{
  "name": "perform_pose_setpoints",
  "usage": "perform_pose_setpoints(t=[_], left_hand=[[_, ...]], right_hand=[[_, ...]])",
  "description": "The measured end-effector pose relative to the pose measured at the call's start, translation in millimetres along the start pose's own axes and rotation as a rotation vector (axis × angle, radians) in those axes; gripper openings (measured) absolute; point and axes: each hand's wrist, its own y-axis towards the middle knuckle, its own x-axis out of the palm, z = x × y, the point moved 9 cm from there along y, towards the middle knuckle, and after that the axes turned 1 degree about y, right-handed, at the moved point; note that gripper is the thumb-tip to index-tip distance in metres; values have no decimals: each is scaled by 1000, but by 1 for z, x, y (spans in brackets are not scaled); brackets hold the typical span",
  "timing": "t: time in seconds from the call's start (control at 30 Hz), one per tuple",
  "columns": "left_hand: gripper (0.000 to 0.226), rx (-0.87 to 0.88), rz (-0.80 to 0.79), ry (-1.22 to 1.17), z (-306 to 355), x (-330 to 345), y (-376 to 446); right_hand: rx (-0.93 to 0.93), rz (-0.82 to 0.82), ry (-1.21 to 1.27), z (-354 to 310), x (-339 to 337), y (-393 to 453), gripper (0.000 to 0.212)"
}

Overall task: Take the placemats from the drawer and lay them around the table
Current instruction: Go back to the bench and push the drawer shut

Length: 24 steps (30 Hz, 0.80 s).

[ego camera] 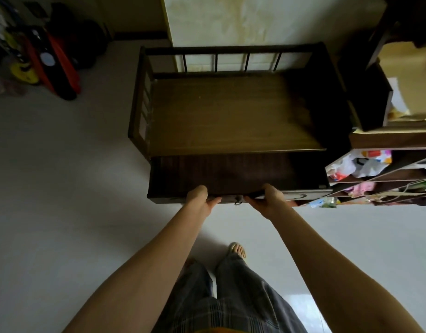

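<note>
Both the left hand (200, 200) and right hand (269, 200) grip the open drawer (231, 174) front edge, placemats (221, 170) lying dark inside, so lifting them out seems next.

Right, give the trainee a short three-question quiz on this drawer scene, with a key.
1. True or false: the dark wooden drawer under the brown wooden bench top is pulled open.
2. Which hands hold the drawer's front edge? A) left only B) right only C) both
3. Fill in: the small metal pull on the drawer front sits ___ the left hand and the right hand.

Key: 1 true; 2 C; 3 between.
</note>
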Motion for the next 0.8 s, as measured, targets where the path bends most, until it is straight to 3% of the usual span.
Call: perform_pose_setpoints(t=[0.17,0.33,0.43,0.57,0.7,0.8], left_hand=[[39,79,-39,164,34,24,0],[29,41,-117,-48,48,35,4],[51,44,-135,-45,58,45,0],[75,51,-114,-32,71,55,1],[71,61,-51,41,79,60,9],[67,58,-9,31,82,63,13]], right_hand=[[33,-49,-26,-28,19,5,13],[36,-160,141,-34,35,16,29],[38,-218,233,-42,46,19,51],[13,-142,173,-56,56,23,85],[-34,15,109,-71,57,29,60],[-86,100,63,-76,53,34,54]])
